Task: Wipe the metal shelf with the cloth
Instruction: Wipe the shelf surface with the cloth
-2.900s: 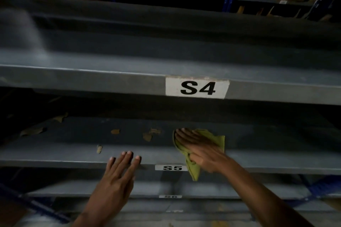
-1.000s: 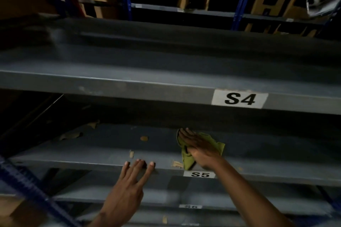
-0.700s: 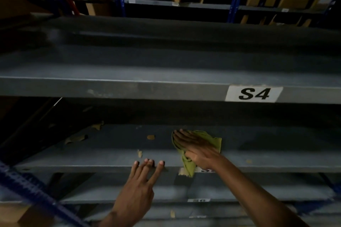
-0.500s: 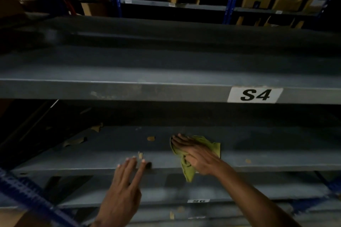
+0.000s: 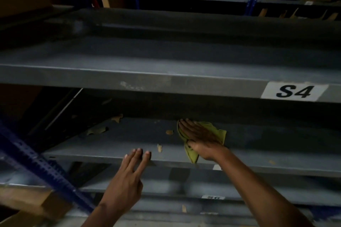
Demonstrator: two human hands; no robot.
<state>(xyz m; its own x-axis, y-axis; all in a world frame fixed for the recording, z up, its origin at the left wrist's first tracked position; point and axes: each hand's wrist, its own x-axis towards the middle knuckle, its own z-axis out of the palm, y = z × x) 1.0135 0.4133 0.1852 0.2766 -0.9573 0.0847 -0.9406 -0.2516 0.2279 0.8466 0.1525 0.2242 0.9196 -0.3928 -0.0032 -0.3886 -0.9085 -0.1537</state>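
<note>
Labels "S4" (image 5: 293, 91), "S6" (image 5: 213, 197)

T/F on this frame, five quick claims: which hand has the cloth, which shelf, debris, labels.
1. The right hand presses the yellow-green cloth flat on the shelf. True.
2. The cloth lies on the shelf labelled S4. False: it lies on the shelf below that one.
3. The left hand holds a second cloth. False: it is empty, fingertips at the front edge of the lower shelf.
4. Tan scraps lie on the shelf to the left of the cloth. True.
5. The S6 label is above the S4 label. False: it is on a lower shelf, near the bottom of the view.
</note>
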